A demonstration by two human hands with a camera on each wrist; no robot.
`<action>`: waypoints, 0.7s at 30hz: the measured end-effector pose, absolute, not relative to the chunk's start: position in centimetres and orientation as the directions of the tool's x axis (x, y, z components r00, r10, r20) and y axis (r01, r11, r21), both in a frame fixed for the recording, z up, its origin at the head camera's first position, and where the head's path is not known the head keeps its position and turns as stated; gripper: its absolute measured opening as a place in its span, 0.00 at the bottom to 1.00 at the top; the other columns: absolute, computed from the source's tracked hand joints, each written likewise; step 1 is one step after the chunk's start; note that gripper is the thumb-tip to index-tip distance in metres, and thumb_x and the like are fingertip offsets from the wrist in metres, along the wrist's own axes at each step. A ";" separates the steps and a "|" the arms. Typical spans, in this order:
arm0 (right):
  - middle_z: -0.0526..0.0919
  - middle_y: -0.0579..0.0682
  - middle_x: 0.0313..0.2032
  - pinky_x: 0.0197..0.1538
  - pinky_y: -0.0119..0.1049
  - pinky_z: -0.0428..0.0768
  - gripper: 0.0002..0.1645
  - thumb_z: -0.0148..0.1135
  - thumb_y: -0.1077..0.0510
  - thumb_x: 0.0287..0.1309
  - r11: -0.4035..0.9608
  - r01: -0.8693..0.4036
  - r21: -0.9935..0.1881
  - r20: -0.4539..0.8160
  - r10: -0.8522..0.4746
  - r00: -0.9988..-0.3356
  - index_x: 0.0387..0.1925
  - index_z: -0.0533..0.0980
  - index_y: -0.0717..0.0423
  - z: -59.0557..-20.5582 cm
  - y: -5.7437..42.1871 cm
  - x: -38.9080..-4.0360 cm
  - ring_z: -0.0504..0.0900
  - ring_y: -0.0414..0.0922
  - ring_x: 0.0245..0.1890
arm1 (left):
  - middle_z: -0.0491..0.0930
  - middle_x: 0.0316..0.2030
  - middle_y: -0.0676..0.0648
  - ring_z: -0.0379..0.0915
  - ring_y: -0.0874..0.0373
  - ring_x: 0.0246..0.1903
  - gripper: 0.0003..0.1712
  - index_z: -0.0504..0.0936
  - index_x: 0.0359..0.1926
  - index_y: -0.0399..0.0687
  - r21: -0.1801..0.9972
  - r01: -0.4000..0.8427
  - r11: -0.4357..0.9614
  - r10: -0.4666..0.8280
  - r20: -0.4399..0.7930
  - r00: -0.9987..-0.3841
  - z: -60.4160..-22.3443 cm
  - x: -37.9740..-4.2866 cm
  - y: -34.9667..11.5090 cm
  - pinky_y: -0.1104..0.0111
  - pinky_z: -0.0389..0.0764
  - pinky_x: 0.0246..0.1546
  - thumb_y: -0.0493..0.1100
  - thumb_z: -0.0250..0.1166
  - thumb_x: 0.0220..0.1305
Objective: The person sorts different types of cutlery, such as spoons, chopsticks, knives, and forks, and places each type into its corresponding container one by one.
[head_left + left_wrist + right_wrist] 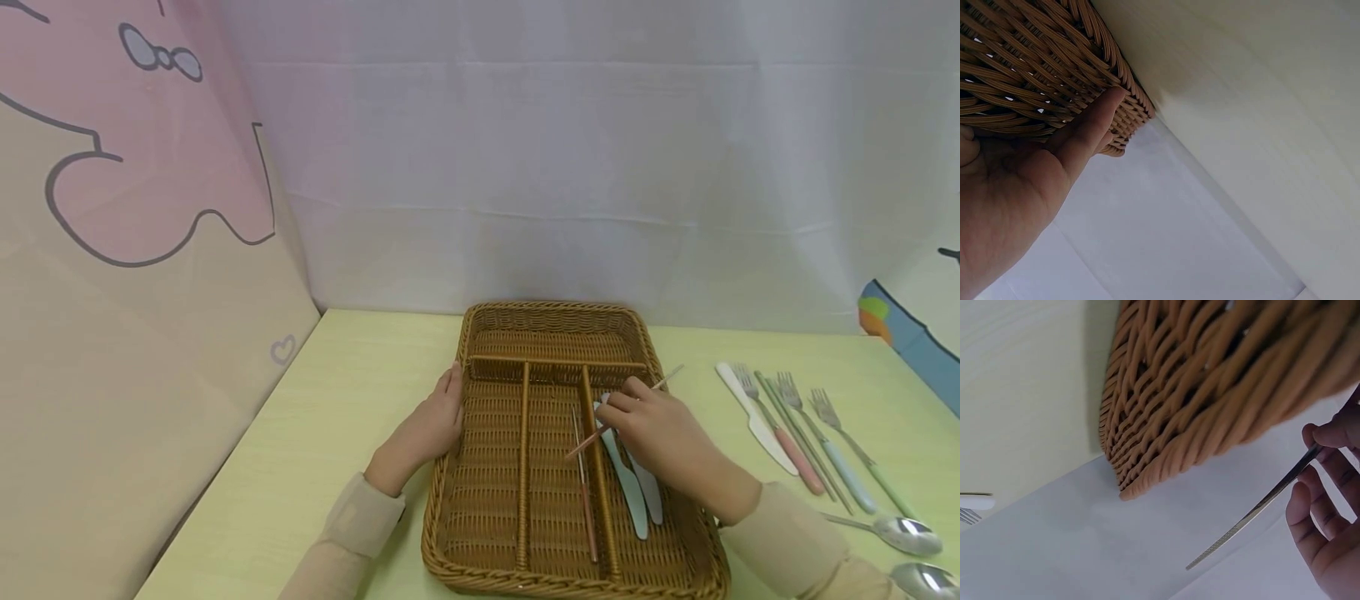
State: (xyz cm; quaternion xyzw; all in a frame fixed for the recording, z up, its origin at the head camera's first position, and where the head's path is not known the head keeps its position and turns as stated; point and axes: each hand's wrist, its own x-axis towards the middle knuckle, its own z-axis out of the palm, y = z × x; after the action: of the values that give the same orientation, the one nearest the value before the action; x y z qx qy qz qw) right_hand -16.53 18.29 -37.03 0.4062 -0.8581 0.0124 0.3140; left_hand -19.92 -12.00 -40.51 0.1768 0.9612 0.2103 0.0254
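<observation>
chopstick [583, 445]: lower right of frame centre, slanted over basket [523, 467]
right hand [660, 429]: pinching chopstick
left hand [429, 427]: straight-fingered against basket side
handling: likely light, stiff, slippery; best pinched mid-length

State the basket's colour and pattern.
The basket is brown with a woven pattern, seen best in the head view.

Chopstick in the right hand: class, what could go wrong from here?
1. The held chopstick slants across the divider, so it might catch there if lowered without being turned.
2. If the right hand let go now, it could drop among the knives rather than beside the lying chopstick.
3. The left hand rests against the basket's side; a hard push might slide it.
</observation>
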 end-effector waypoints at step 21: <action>0.78 0.39 0.26 0.23 0.27 0.68 0.14 0.73 0.64 0.34 0.562 -0.774 0.291 0.450 -0.795 -0.407 0.26 0.78 0.47 -37.3 16.0 -15.2 0.69 0.40 0.28 | 0.47 0.67 0.28 0.62 0.37 0.59 0.30 0.41 0.68 0.27 0.418 0.341 0.842 0.361 0.034 -0.932 -40.2 -19.8 -11.9 0.56 0.76 0.50 0.37 0.36 0.70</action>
State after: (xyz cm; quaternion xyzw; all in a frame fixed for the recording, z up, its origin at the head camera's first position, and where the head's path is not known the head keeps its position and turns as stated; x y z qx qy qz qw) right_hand -15.15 16.01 -37.25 0.4678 -0.8387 -0.0185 0.2783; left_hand -19.75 -11.89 -40.17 0.1828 0.9594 0.2136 0.0229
